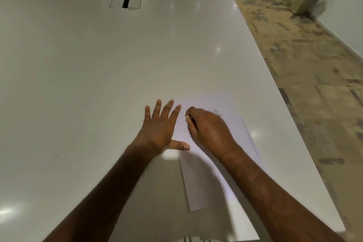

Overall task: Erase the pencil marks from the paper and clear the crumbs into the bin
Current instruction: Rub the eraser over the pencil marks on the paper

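— What is seen at the left?
— The left hand (159, 126) is laid flat with fingers spread, on the white table (82, 76) at the paper's (204, 175) left edge.
— And rightwards?
— A small white eraser (188, 117) is gripped in the curled right hand (208, 129), over the paper. Faint pencil marks (216, 112) are seen just beyond.

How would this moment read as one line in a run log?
stage: erasing | left hand: flat, holds paper edge | right hand: grips eraser on paper | pencil marks: remain | bin: unseen
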